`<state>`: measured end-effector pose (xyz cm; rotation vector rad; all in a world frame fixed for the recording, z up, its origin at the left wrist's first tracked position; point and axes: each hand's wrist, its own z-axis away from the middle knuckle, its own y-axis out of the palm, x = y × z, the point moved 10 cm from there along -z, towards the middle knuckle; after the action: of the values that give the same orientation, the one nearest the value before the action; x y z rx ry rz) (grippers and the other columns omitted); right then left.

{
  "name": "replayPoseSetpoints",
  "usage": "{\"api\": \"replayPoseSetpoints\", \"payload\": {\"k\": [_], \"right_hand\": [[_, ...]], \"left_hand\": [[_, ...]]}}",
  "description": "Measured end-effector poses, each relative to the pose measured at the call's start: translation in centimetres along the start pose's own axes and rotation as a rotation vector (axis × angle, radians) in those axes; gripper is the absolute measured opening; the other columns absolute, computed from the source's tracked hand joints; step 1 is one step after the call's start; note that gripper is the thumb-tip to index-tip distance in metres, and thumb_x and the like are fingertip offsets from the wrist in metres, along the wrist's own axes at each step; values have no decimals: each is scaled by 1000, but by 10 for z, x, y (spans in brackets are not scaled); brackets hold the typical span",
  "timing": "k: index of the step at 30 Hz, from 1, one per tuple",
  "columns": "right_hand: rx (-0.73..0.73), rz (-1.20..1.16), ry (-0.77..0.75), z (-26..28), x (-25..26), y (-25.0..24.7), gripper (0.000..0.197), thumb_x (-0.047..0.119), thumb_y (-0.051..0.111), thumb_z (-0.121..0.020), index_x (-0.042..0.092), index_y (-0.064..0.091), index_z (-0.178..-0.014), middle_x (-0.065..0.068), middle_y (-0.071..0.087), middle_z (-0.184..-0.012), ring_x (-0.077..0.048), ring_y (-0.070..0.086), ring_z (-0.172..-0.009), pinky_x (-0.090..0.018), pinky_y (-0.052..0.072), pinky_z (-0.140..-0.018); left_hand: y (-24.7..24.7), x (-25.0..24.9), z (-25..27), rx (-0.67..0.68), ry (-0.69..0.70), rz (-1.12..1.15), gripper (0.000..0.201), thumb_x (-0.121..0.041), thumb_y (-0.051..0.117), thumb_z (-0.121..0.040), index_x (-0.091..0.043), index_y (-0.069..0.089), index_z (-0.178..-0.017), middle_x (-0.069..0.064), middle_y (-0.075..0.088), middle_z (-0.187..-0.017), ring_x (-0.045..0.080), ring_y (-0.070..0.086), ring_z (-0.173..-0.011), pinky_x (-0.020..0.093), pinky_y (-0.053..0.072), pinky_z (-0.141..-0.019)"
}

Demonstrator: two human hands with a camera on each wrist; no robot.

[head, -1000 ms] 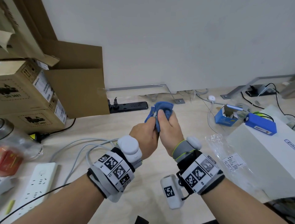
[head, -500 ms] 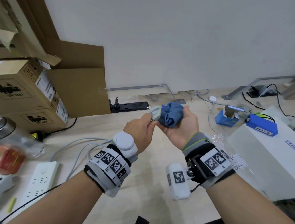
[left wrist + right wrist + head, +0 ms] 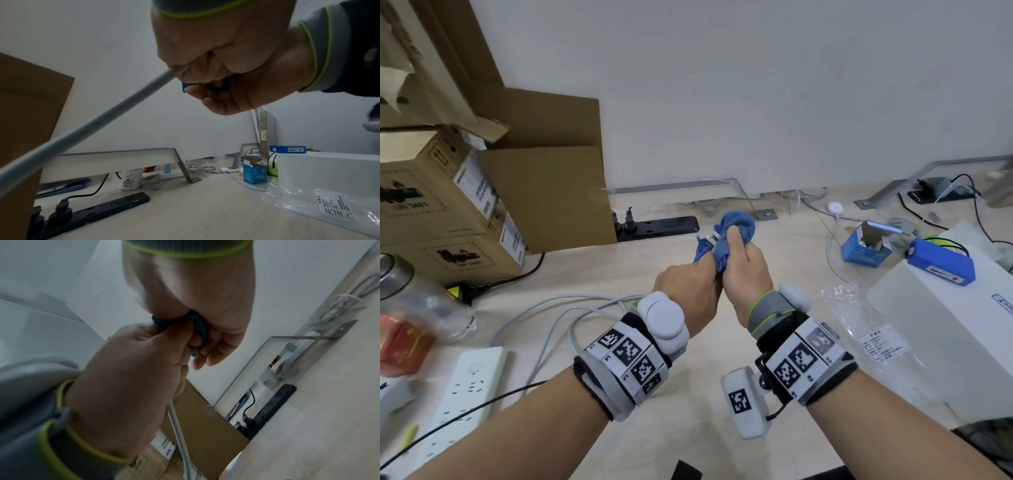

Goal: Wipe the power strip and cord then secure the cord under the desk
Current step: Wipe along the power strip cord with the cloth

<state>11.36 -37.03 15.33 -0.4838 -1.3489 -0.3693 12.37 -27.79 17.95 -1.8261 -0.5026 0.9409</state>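
Held above the pale wooden desk surface (image 3: 688, 442), between both hands: a round grey power cord (image 3: 86, 128) and a crumpled blue cloth (image 3: 736, 228). Left hand (image 3: 688, 294) curled tight round the grey cord, which runs out of the fist and slants down to the left in the left wrist view. Right hand (image 3: 744, 270) pressed against the left, fingers and thumb closed round the blue cloth, bunched above both fists with a small pale plug end (image 3: 711, 237) poking out of it. Further down, loops of grey cord on the desk, leading toward the white rectangular power strip (image 3: 465, 394) lying flat at the near left. Against the wall behind the hands, a black power strip (image 3: 661, 226) with two plugs in it, beside stacked brown cardboard boxes (image 3: 448, 212). To the right, a white box (image 3: 948, 325), a clear plastic bag (image 3: 873, 346) and a small blue carton (image 3: 864, 251).
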Motion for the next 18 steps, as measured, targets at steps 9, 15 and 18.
{"api": "replayPoseSetpoints", "payload": {"k": [9, 15, 18], "right_hand": [[55, -619, 462, -13, -35, 2, 26, 26, 47, -96, 10, 66, -103, -13, 69, -93, -29, 64, -78, -37, 54, -68], [173, -408, 82, -9, -12, 11, 39, 42, 42, -99, 13, 60, -118, -13, 69, -107, -26, 65, -100, -42, 53, -85], [58, -69, -205, -11, 5, 6, 32, 34, 46, -99, 8, 63, -109, -12, 69, -103, -22, 65, -97, -36, 52, -87]], "left_hand": [[-5, 1, 3, -81, 105, 135, 38, -42, 31, -89, -9, 50, -91, 7, 55, -64, 36, 48, -56, 37, 38, -53], [-1, 19, -10, -65, -20, 455, 20, -30, 35, -83, -16, 48, -77, -2, 51, -67, 23, 46, -61, 30, 30, -55], [6, 16, -14, -44, 0, 507, 27, -27, 37, -82, -5, 51, -76, 4, 53, -66, 25, 48, -61, 28, 28, -55]]}}
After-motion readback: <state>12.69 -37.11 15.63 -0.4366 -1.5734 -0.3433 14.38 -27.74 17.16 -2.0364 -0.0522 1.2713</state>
